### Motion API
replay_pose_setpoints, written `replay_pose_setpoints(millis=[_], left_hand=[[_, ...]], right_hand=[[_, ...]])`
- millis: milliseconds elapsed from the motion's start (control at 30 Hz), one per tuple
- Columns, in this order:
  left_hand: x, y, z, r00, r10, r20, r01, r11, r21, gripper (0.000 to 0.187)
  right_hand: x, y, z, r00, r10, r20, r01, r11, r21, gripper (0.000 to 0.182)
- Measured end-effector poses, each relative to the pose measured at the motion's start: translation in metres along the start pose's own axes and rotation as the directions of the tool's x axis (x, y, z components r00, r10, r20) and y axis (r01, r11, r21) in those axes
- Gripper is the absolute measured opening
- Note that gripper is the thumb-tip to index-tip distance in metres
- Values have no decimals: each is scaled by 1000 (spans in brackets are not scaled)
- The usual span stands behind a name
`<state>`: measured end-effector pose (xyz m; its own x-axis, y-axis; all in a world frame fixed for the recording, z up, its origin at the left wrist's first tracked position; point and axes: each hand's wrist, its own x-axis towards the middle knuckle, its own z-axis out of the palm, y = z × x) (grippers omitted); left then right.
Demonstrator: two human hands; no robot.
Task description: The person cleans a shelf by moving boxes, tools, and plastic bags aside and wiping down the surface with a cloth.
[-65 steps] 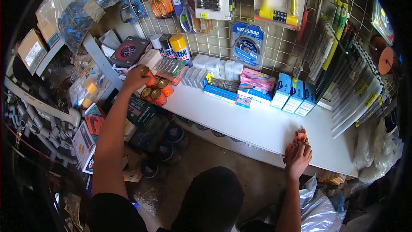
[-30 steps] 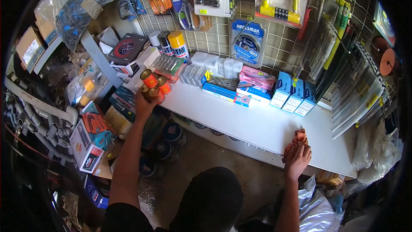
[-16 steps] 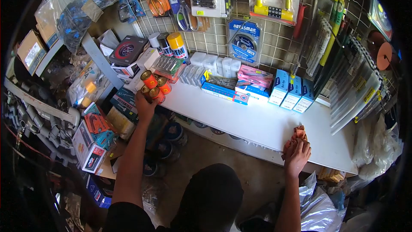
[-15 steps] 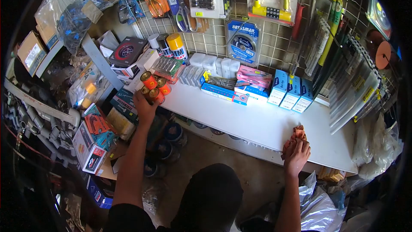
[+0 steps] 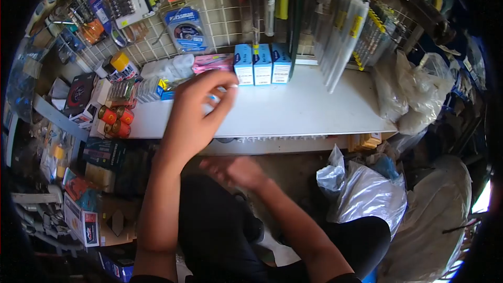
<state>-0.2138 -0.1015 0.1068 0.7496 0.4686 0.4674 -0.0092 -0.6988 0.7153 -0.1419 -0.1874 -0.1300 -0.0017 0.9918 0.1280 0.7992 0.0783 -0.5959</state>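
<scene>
My left hand (image 5: 196, 112) is raised over the front of the white shelf (image 5: 314, 110), its fingers curled and thumb and fingertips close together. Anything between them is too small to make out. Lower down, in front of the shelf edge and above my legs, my right hand (image 5: 236, 172) is smeared by motion; nothing can be made out in it. Several orange-red cans (image 5: 121, 128) stand grouped at the shelf's left end. Behind my left hand are a pink package (image 5: 212, 62) and light blue boxes (image 5: 253, 68).
A wire rack (image 5: 222, 15) with hanging packaged tools rises behind the shelf. Clear plastic bags (image 5: 427, 91) lie at its right end. Below stands a silvery plastic bag (image 5: 367, 194). A yellow-capped spray can (image 5: 123, 65) is at the back left.
The view has turned right and down. My left hand has left the orange-red cans. My right hand has come off the shelf toward my body, and the orange-brown cloth it held is out of sight.
</scene>
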Motion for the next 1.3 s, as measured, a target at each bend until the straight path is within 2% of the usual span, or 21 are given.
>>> replay_pose_setpoints(millis=[67, 133, 200, 267, 367, 400, 533, 633, 667, 733, 767, 833, 900, 933, 967, 1000, 1067, 1133, 1167, 1267, 1300], left_hand=[[30, -10, 23, 983, -15, 183, -11, 990, 141, 16], [40, -36, 38, 982, -25, 185, -15, 978, 209, 14], [31, -60, 45, 996, -22, 90, 8, 988, 153, 14], [27, -90, 38, 952, -176, 253, 146, 981, 131, 14], [36, -118, 31, 940, -262, 220, 244, 964, 103, 17], [39, -123, 31, 941, -261, 215, 244, 964, 103, 17], [39, -126, 32, 864, -332, 379, 334, 941, 65, 20], [50, -109, 45, 839, -331, 432, 303, 944, 134, 25], [52, -106, 50, 845, -317, 431, 292, 948, 125, 25], [60, -104, 64, 736, -356, 576, 361, 926, 112, 29], [60, -100, 70, 703, -389, 595, 360, 917, 174, 31], [55, -102, 75, 680, -334, 653, 212, 942, 260, 37], [44, -102, 62, 675, -336, 657, 207, 941, 268, 37], [35, -113, 52, 703, -300, 645, 199, 953, 227, 36], [30, -117, 41, 735, -238, 635, 217, 970, 113, 34], [31, -100, 26, 709, -393, 585, 328, 919, 220, 33], [30, -121, 18, 845, -326, 424, 229, 937, 264, 34], [37, -127, 18, 862, -383, 332, 277, 905, 324, 34], [40, -136, 22, 899, -359, 250, 267, 904, 335, 33], [47, -138, 30, 943, -301, 140, 229, 896, 380, 31], [49, -137, 32, 947, -301, 113, 249, 909, 334, 32]], right_hand=[[-8, -26, -23, 984, -157, 89, 144, 981, 132, 43], [-14, -10, -51, 888, -286, -359, 273, 958, -89, 31], [-25, 22, -98, 770, 7, -638, 45, 997, 66, 19], [-64, 72, -153, 545, 251, -800, -207, 965, 162, 27], [-148, 190, -205, 292, 264, -919, -530, 845, 75, 37], [-170, 234, -208, 380, -50, -924, -614, 733, -292, 40], [-159, 250, -188, 530, 92, -843, -679, 642, -356, 50], [-62, 162, -106, 708, -94, -700, -317, 844, -434, 59], [-36, 96, -88, 832, 129, -540, -189, 980, -58, 62], [12, 39, -12, 910, -129, -395, 109, 991, -74, 57], [35, 10, -13, 945, -30, 325, 118, 960, -255, 35], [48, 11, 10, 970, -243, 30, 245, 963, -113, 20], [23, -6, -50, 991, -67, -118, 127, 761, 637, 22], [10, 3, -72, 954, -4, -299, 202, 746, 634, 25], [-5, 33, -90, 863, -38, -504, 207, 936, 285, 29], [-21, 50, -118, 848, 256, -464, 141, 735, 664, 32], [-57, 89, -151, 698, 304, -649, -181, 951, 251, 29], [-85, 133, -165, 517, 388, -763, -410, 895, 177, 28], [-90, 163, -155, 454, 188, -871, -580, 805, -128, 25], [-40, 175, -128, 438, 342, -831, -648, 761, -29, 29], [-17, 150, -120, 574, 179, -799, -690, 632, -354, 33]])
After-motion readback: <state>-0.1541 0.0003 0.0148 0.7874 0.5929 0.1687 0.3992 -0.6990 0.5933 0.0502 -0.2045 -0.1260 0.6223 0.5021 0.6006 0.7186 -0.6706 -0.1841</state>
